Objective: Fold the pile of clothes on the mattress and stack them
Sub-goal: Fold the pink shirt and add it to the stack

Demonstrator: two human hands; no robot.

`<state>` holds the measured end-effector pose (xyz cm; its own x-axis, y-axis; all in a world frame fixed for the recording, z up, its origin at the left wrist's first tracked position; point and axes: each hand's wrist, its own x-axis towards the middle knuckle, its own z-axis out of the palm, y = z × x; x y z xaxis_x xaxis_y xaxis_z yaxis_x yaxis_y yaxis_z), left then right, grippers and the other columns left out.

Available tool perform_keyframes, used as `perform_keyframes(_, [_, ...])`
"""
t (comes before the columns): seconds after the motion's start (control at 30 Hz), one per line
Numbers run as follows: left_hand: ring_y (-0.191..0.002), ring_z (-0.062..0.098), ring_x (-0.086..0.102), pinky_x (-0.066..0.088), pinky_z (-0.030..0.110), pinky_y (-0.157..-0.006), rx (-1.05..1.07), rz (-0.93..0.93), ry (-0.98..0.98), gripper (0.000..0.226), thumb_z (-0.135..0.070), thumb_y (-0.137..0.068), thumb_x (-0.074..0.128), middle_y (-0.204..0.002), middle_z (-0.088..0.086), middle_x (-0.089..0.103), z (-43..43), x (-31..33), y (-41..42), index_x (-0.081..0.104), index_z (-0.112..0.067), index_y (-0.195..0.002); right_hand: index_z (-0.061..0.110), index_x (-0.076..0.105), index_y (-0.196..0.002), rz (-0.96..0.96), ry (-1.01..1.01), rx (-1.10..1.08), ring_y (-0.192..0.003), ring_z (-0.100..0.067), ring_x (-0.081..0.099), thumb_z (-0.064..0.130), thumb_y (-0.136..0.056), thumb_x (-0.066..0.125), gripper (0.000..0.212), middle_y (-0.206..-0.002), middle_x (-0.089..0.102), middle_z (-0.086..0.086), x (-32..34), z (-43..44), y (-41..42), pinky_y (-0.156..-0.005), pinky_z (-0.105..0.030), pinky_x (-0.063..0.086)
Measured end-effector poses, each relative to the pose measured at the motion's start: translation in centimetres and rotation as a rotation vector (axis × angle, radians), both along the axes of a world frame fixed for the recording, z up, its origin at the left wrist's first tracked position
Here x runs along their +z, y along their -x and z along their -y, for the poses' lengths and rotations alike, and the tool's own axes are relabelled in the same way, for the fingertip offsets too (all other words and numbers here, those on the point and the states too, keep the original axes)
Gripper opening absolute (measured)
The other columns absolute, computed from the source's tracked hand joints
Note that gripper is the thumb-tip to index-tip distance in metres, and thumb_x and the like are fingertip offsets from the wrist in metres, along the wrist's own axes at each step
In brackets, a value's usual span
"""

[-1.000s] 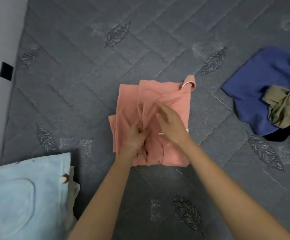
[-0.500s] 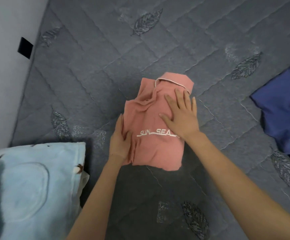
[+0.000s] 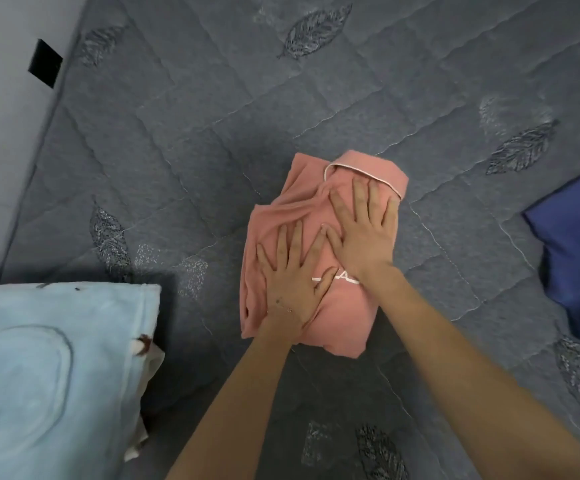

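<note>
A grey quilted mattress (image 3: 212,150) with leaf motifs fills the frame. On it lie a folded pink garment (image 3: 347,317) at centre, a blue garment (image 3: 579,271) at the right edge, and a pale blue fabric bundle (image 3: 56,375) at lower left.

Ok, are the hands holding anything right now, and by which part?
Nothing is gripped. The left hand and the right hand lie flat, fingers straight, pressing on top of the folded pink shirt.

White print (image 3: 347,279) on pink shirt (image 3: 344,317) is mostly hiding under left hand (image 3: 293,289) and right hand (image 3: 364,237), unreadable. Blue garment (image 3: 579,265) toward the right edge of the mattress (image 3: 212,133) is getting cropped by the frame. Light blue cloth (image 3: 39,375) at its near left is running off-frame.
</note>
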<state>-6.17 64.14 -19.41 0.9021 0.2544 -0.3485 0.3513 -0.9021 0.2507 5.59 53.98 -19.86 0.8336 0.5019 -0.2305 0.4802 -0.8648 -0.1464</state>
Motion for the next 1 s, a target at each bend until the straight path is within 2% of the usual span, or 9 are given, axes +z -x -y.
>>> perform_keyframes(0.13, [-0.146, 0.027, 0.004, 0.001, 0.061, -0.114, 0.024, 0.068, -0.058, 0.066, -0.066, -0.091, 0.019, -0.16, 0.006, 0.01, 0.0, -0.5, 0.7, 0.004, -0.04, -0.15, 0.026, 0.048, -0.138, 0.095, -0.13, 0.007, -0.136, -0.04, 0.027, 0.059, -0.086, 0.042, 0.062, -0.15, 0.032, -0.018, 0.8, 0.1, -2.7, -0.113, -0.053, -0.007])
perform_keyframes(0.2, [-0.146, 0.031, 0.008, 0.002, 0.062, -0.112, 0.073, 0.09, -0.122, 0.069, -0.068, -0.09, 0.021, -0.159, 0.008, 0.015, 0.3, -0.5, 1.6, 0.011, -0.037, -0.151, 0.026, 0.043, -0.141, 0.073, -0.13, 0.02, -0.135, -0.038, 0.027, 0.068, -0.081, 0.038, 0.073, -0.15, 0.032, -0.017, 1.1, 0.2, -3.8, -0.114, -0.054, 0.0])
perform_keyframes(0.33, [-0.145, 0.036, 0.008, 0.007, 0.067, -0.108, 0.122, 0.052, -0.157, 0.077, -0.075, -0.087, 0.011, -0.159, 0.007, 0.012, -0.3, -0.6, 3.0, 0.018, -0.034, -0.151, 0.033, 0.006, -0.153, -0.078, -0.058, -0.031, -0.138, -0.03, 0.025, 0.076, -0.077, 0.044, 0.095, -0.152, 0.029, -0.006, 1.4, -0.4, -5.0, -0.109, -0.052, 0.019])
perform_keyframes(0.53, [-0.145, 0.033, 0.005, 0.014, 0.066, -0.108, -0.084, 0.022, -0.135, 0.082, -0.079, -0.084, 0.011, -0.159, 0.005, 0.006, -3.1, -0.6, 3.9, 0.016, -0.033, -0.151, 0.029, 0.027, -0.146, -0.171, 0.008, -0.21, -0.129, -0.034, 0.034, 0.067, -0.084, 0.051, 0.077, -0.147, 0.037, -0.007, 3.4, 1.5, -3.2, -0.102, -0.046, 0.029])
perform_keyframes(0.67, [-0.145, 0.029, 0.008, 0.015, 0.071, -0.107, -0.261, 0.051, -0.219, 0.08, -0.076, -0.085, 0.019, -0.159, 0.007, 0.009, -4.8, 0.1, 4.4, 0.015, -0.031, -0.15, 0.023, 0.029, -0.143, -0.296, 0.006, -0.448, -0.126, -0.039, 0.039, 0.059, -0.086, 0.055, 0.072, -0.145, 0.038, -0.011, 4.9, 6.3, 1.9, -0.098, -0.047, 0.036])
perform_keyframes(0.73, [-0.146, 0.031, 0.007, 0.0, 0.062, -0.112, -0.038, 0.053, -0.224, 0.083, -0.073, -0.085, 0.03, -0.159, 0.009, 0.009, -4.3, 1.0, 5.2, 0.012, -0.026, -0.152, 0.018, 0.031, -0.139, -0.394, 0.041, -0.562, -0.123, -0.04, 0.044, 0.058, -0.087, 0.055, 0.07, -0.141, 0.039, -0.014, 5.7, 8.7, 4.6, -0.094, -0.046, 0.039])
perform_keyframes(0.8, [-0.147, 0.03, 0.002, -0.008, 0.052, -0.114, 0.408, 0.009, -0.063, 0.096, -0.068, -0.084, 0.045, -0.159, 0.013, 0.004, -2.7, 1.9, 6.5, 0.006, -0.014, -0.152, 0.016, 0.035, -0.137, -0.492, 0.118, -0.607, -0.121, -0.038, 0.049, 0.059, -0.085, 0.056, 0.071, -0.136, 0.046, -0.016, 6.5, 10.5, 6.5, -0.094, -0.044, 0.041])
perform_keyframes(0.9, [-0.141, 0.035, 0.018, 0.015, 0.048, -0.116, 0.975, 0.001, 0.298, 0.091, -0.051, -0.084, 0.062, -0.15, 0.022, 0.023, 0.1, 2.8, 8.0, 0.022, 0.004, -0.144, 0.021, 0.043, -0.136, -0.42, 0.222, -0.547, -0.126, -0.033, 0.043, 0.069, -0.076, 0.06, 0.078, -0.133, 0.049, -0.013, 7.1, 11.8, 7.0, -0.101, -0.044, 0.033])
perform_keyframes(1.0, [-0.124, 0.034, 0.037, 0.033, 0.046, -0.105, 1.193, 0.135, 0.334, 0.056, -0.035, -0.086, 0.067, -0.129, 0.02, 0.041, 1.7, 3.1, 8.4, 0.047, 0.005, -0.119, 0.026, 0.032, -0.145, -0.374, -0.041, -0.533, -0.134, -0.03, 0.027, 0.068, -0.07, 0.068, 0.093, -0.144, 0.031, -0.008, 6.2, 11.7, 6.2, -0.108, -0.047, 0.022])
